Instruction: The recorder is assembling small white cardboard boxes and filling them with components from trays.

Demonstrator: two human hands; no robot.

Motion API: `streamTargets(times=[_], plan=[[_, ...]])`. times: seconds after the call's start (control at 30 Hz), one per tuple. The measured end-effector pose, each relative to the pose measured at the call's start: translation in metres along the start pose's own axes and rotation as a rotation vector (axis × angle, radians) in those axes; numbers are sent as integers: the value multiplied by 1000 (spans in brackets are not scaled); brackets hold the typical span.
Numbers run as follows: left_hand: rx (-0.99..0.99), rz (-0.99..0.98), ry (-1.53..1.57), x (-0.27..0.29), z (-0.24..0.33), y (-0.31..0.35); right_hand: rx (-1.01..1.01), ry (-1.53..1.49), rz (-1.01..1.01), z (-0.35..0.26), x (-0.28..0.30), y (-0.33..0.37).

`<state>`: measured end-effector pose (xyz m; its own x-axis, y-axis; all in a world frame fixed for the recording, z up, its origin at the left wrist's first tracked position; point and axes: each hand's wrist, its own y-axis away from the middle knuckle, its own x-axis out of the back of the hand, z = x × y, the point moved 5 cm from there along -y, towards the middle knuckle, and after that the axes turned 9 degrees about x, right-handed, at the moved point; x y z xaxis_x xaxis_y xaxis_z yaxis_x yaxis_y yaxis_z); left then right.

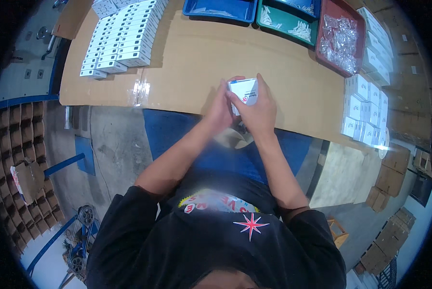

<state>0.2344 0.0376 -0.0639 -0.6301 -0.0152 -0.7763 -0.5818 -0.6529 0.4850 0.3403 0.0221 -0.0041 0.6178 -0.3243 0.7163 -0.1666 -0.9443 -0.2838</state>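
Observation:
A small white box with blue and red print is held between both hands, over the near edge of the cardboard-covered table. My left hand is closed along its left side. From the right, my right hand wraps round it, its thumb lying across the printed face. The fingers behind the box are mostly hidden.
Stacked white boxes stand in rows at the far left, and more white boxes at the right edge. Along the back are a blue tray, a green tray with small white parts, and a red tray of clear plastic bags.

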Motion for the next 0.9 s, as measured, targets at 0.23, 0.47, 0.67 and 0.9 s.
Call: streamTargets(times=[0.23, 0.47, 0.67, 0.9], plan=[[2, 91, -95, -2, 1, 3, 22, -33, 27, -6, 10, -4], [2, -14, -86, 3, -2, 0, 23, -24, 18, -1, 2, -2], [1, -8, -122, 6, 0, 1, 20, -72, -79, 10, -11, 6], [-60, 25, -205, 18, 15, 2, -30, -561, -156, 34, -20, 5]])
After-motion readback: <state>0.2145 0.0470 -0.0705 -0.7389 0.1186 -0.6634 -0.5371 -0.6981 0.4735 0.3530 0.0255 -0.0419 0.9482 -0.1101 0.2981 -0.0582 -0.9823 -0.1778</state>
